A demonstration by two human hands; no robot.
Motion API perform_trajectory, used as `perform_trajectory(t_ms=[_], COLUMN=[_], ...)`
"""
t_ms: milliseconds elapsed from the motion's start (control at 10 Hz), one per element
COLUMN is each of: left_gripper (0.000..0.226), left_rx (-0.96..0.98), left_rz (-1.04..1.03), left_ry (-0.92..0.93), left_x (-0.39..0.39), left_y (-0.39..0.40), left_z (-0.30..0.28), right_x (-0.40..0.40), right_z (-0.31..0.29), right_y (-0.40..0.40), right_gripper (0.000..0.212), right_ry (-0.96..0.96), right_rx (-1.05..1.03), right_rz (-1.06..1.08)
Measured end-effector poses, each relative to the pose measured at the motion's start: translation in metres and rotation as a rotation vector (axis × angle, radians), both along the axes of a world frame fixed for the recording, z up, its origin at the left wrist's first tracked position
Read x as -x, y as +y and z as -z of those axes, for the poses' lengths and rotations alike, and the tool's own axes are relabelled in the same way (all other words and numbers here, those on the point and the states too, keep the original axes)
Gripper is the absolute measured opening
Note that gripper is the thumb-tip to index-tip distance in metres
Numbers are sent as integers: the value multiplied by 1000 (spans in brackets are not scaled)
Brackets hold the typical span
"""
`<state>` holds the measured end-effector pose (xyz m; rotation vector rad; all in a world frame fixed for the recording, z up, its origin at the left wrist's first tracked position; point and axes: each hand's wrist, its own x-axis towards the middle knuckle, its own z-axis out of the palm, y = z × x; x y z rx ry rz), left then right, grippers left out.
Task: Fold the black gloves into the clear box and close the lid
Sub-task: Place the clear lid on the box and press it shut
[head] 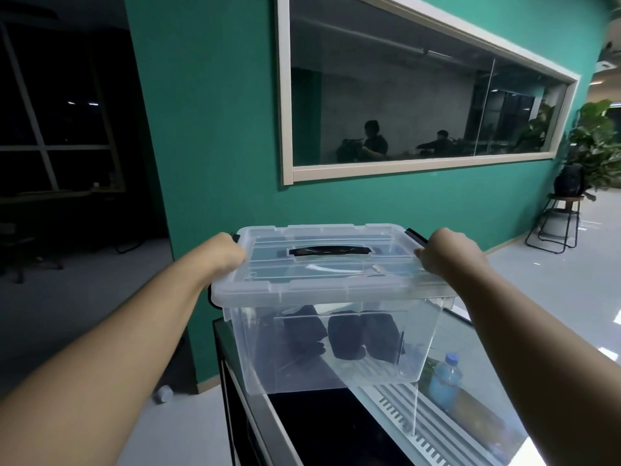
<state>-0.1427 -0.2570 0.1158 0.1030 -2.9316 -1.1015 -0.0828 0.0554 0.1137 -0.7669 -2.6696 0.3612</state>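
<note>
Left hand [225,252] at 9 o'clock, right hand [447,252] at 3 grip lid [322,264] edges; gloves [346,334] inside box [336,348]; unlatched clip risks lid popping.

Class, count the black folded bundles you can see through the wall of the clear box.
3. One black bundle lies at the left of the clear box floor, one in the middle, one at the right, touching the middle one. More may be hidden behind them.

A dark glass-topped desk [312,428] carries the lidded clear box [332,351] at its far end, against a green wall.
</note>
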Motion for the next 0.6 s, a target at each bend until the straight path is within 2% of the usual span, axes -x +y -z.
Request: perform_trajectory(t_ms=[200, 300, 400, 500, 600], left_gripper=[15, 38, 69, 80, 66], left_rx=[141, 160, 265, 193, -86], left_rz=[-27, -17, 127, 327, 432], left_ry=[49, 89, 126, 257, 490], left_x=[-1, -2, -2, -17, -39], left_y=[6, 8, 11, 7, -6], left_z=[-1, -1, 5, 4, 20], right_x=[-4, -3, -2, 1, -14], right_z=[-2, -2, -1, -3, -11], right_y=[-6, -10, -23, -41, -42], right_gripper=[19, 19, 42, 49, 28], right_ry=[-11, 33, 64, 95, 527], right_rx=[-30, -85, -91, 44, 596], right_rz=[21, 16, -170, -432, -507])
